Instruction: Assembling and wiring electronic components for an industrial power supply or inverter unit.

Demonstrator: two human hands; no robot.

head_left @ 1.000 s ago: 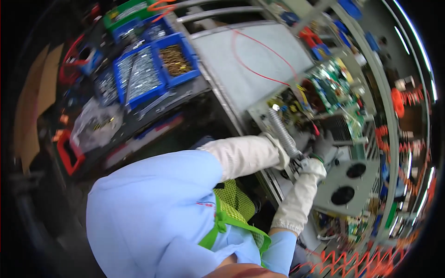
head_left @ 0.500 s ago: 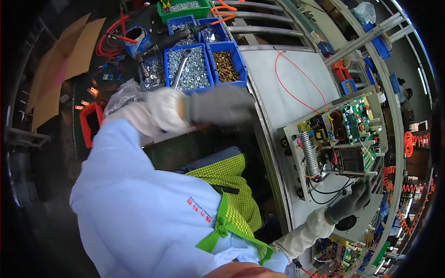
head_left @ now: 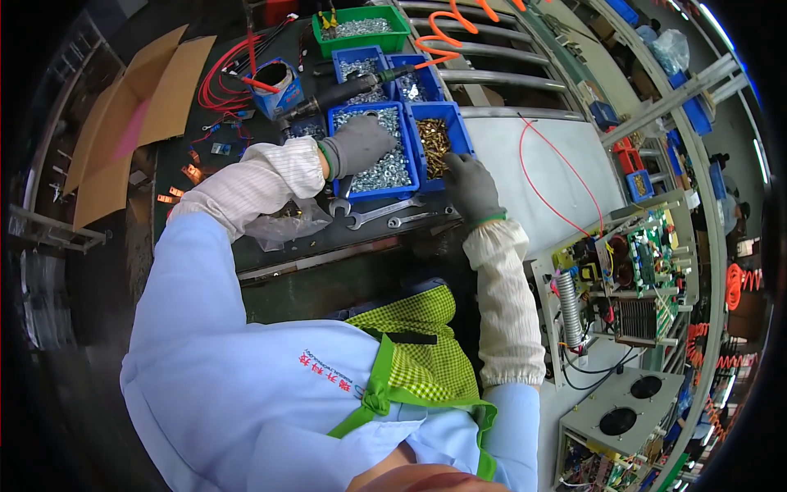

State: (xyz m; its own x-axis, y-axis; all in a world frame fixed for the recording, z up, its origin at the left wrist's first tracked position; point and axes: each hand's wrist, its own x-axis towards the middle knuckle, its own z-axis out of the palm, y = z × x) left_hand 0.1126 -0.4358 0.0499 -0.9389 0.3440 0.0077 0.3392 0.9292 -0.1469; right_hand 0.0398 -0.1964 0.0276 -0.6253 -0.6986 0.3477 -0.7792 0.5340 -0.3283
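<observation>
My left hand (head_left: 357,149), in a grey glove, is closed over a wrench (head_left: 343,190) lying across a blue bin of silvery hardware (head_left: 392,175). The wrench's lower end sticks out below the hand, over the bin's front edge. My right hand (head_left: 472,189), also gloved in grey, reaches the front corner of a blue bin of brass-coloured screws (head_left: 433,146). Two of its fingertips show apart, with nothing visible between them. More wrenches (head_left: 384,213) lie on the dark table in front of the bins, beside a crumpled clear bag (head_left: 287,226).
A black power driver (head_left: 340,92) on an orange coiled hose (head_left: 447,33) lies across the bins. A green bin (head_left: 361,33) stands behind. To the right are an open electronic unit (head_left: 623,271) and a fan-fitted metal case (head_left: 627,410). An open carton (head_left: 135,123) stands left.
My right hand has come from beside the electronic unit to the screw bin. My left hand, blurred before in front of the bins, has moved up onto the wrench. The view has shifted somewhat.
</observation>
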